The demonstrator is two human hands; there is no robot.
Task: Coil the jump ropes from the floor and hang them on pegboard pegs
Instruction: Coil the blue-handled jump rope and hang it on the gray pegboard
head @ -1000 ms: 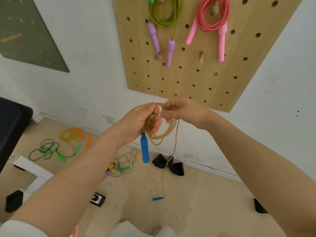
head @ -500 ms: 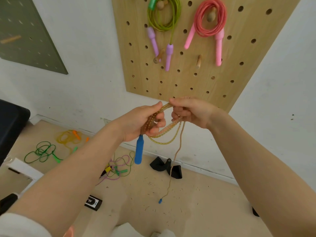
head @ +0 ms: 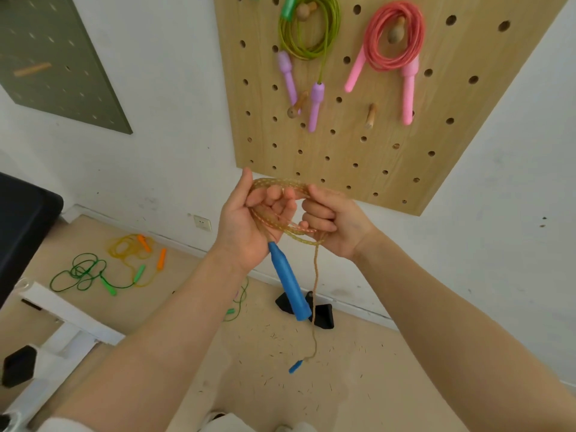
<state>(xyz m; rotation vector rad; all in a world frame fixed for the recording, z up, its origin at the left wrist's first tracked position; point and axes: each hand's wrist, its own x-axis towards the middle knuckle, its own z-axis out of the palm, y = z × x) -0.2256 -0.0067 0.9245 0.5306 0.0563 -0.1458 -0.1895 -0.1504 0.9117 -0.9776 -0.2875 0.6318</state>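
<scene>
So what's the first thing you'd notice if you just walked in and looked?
Right in the middle, the left hand and right hand hold loops of a tan rope, its blue handle dangling below. Above, on the wooden pegboard, a green rope and a pink rope hang coiled on pegs. More ropes lie tangled on the floor at the left.

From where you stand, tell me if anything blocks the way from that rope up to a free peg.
Nothing visible blocks it. The rope sits in both hands below the board; the free peg lies bare above, between the hung green rope and pink rope.
</scene>
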